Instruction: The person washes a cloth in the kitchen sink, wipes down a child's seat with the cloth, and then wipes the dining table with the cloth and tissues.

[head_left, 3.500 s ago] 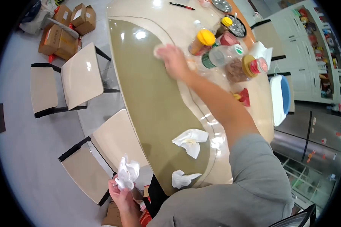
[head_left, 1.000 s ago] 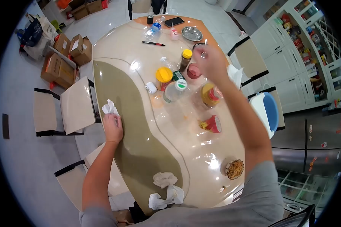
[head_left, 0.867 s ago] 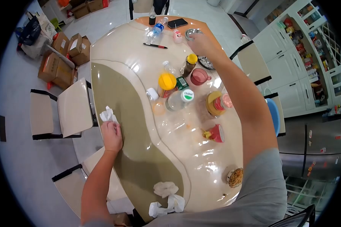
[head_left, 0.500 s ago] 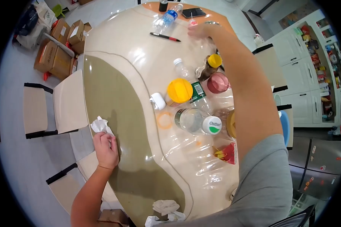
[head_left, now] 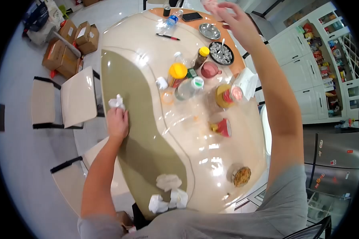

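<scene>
My left hand (head_left: 117, 122) is closed on a crumpled white tissue (head_left: 116, 102), which pokes out past the fingers above the table's olive-green area. Raised beyond the table's far right edge, my right hand (head_left: 235, 23) has its fingers bent around a small pink and white item (head_left: 210, 5). That item is blurred and cut by the top of the view, so its kind is unclear. Below this hand, a metal bowl (head_left: 209, 31) and a black bowl of grey pieces with a spoon (head_left: 221, 53) sit on the table's orange border.
Mid-table stand a yellow-lidded jar (head_left: 177, 71), a clear jar (head_left: 187, 88), a pink cup (head_left: 210, 69) and a yellow-lidded bottle (head_left: 201, 57). A red packet (head_left: 223, 128) and a glass jar (head_left: 241, 176) lie nearer. Chairs (head_left: 79, 97) line the left side; used tissues (head_left: 168, 182) lie in front.
My right hand has lifted from the table's far side with the pink and white item. The view has shifted, uncovering the bowls and glass jar. My left hand keeps the tissue.
</scene>
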{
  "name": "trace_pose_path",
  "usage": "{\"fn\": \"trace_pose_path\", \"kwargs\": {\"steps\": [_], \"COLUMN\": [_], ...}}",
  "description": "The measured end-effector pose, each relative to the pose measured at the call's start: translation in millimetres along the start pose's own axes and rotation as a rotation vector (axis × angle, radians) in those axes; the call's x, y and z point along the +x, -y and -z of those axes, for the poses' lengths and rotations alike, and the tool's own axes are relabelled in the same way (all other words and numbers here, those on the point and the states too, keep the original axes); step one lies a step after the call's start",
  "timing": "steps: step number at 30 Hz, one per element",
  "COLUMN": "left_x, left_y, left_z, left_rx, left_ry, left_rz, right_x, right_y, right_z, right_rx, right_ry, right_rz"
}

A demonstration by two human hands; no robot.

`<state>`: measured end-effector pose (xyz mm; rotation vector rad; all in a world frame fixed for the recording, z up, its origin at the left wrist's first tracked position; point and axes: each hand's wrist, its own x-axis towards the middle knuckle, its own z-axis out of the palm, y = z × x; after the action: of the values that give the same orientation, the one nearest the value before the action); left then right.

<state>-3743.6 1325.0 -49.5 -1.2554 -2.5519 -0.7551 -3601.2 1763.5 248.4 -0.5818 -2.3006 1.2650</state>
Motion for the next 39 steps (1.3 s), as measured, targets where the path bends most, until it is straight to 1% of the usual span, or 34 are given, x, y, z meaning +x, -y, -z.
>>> {"fn": "trace_pose_path", "kwargs": {"steps": [1,2,3,4,5,6,7,8,9,10,12,13,15,16,17,18,19,20,21,23,24,26,27,28,29,30,31,33,34,36,37,39], "left_x": [-4.4,-8.6,-9.5,-11.4,-21.5,-33.6,-42.9,-54.3,-64.6,-87.7,-129.1,-146.6,-165.1,-171.4,-192.2,-215.3,-226.5,-233.3,-242.3,-251.3,-260.1,-283.9,-290.4,-293.3,-297.9,-306.5,-315.9,-329.9,-332.2,-333.1,-337.5,-352.1], "left_y": [2.3,-0.9,-10.3,-21.7,-35.5,-50.9,-68.8,-91.9,-110.9,-119.2,-129.9,-137.5,-157.0,-170.9,-159.2,-135.2,-123.0,-114.7,-104.4,-90.7,-77.6,-58.9,-61.1,-64.7,-69.8,-83.9,-93.9,-114.1,-130.3,-154.4,-153.7,-152.8], "left_z": [3.2,4.6,8.1,16.0,23.5,38.9,59.9,90.3,114.9,123.6,135.5,148.4,185.8,216.4,210.9,195.5,197.5,204.8,216.6,246.6,252.4,262.6,266.3,268.6,270.7,266.2,256.5,233.8,228.7,220.7,212.6,193.0], "left_rx": [0.029,0.03,0.032,-0.292,-0.616,-1.153,-1.697,-1.861,-2.029,-2.021,-2.157,-2.145,-2.255,-2.194,-2.182,-2.0,-1.903,-1.8,-1.793,-1.535,-1.528,-1.425,-1.419,-1.266,-1.102,-1.175,-1.173,-0.749,-0.754,-0.51,-0.509,-0.375], "left_ry": [0.015,-0.004,-0.028,0.014,0.063,0.111,0.149,0.205,0.26,0.272,0.426,0.445,0.54,0.511,0.529,0.553,0.504,0.459,0.476,0.29,0.296,0.456,0.461,0.673,0.876,0.915,0.924,0.731,0.735,0.605,0.608,0.749], "left_rz": [-0.023,0.049,0.121,0.325,0.537,0.735,0.916,1.032,1.138,1.152,1.015,1.037,1.081,1.07,1.096,1.065,1.05,1.038,1.048,1.046,1.05,0.931,0.937,0.859,0.776,0.753,0.753,0.02,0.018,-0.154,-0.157,-0.163], "right_x": [-43.5,-89.2,-128.6,-169.8,-216.0,-257.1,-296.4,-332.9,-359.3,-384.5,-422.4,-441.2,-467.0,-477.0,-484.7,-494.5,-506.2,-521.6,-536.2,-559.5,-561.9,-554.0,-547.4,-539.6,-533.8,-526.8,-519.0,-508.1,-505.2,-496.6,-498.6,-511.1], "right_y": [41.3,77.7,89.4,97.8,115.2,113.0,118.6,118.1,114.7,112.6,105.0,105.8,110.4,117.0,121.8,125.3,123.7,117.6,107.8,50.8,30.8,21.1,16.8,12.8,9.5,6.2,-5.4,-31.6,-30.6,-24.0,-31.6,-53.7], "right_z": [-4.9,-11.6,-23.1,-36.5,-56.1,-75.4,-97.4,-127.6,-153.5,-179.5,-226.2,-246.2,-276.7,-286.3,-293.8,-297.9,-298.1,-297.0,-296.6,-290.6,-287.8,-284.2,-281.3,-281.6,-285.6,-288.1,-289.3,-288.4,-284.0,-274.2,-270.8,-258.3], "right_rx": [0.01,0.021,0.077,0.131,0.248,0.343,0.296,0.463,0.507,0.558,0.582,0.588,0.151,0.157,0.069,-0.018,-0.017,-0.066,-0.111,-0.306,-0.417,-0.407,-0.405,-0.401,-0.456,-0.51,-0.509,-0.468,-0.472,0.059,0.06,0.118], "right_ry": [-0.039,-0.084,-0.082,-0.076,-0.028,0.061,0.086,0.041,0.054,0.053,-0.052,-0.064,-0.145,-0.153,-0.074,0.007,0.001,0.045,0.089,-0.025,-0.083,-0.045,-0.016,-0.018,0.084,0.187,0.185,0.197,0.197,-0.015,-0.018,-0.216], "right_rz": [-0.017,-0.031,0.067,0.161,0.13,0.208,0.157,0.017,0.011,-0.035,-0.137,-0.158,-0.238,-0.264,-0.104,0.054,0.038,0.036,0.036,-0.036,-0.053,-0.039,-0.008,-0.012,-0.023,-0.035,-0.043,-0.004,-0.009,-0.451,-0.453,-0.342]}}
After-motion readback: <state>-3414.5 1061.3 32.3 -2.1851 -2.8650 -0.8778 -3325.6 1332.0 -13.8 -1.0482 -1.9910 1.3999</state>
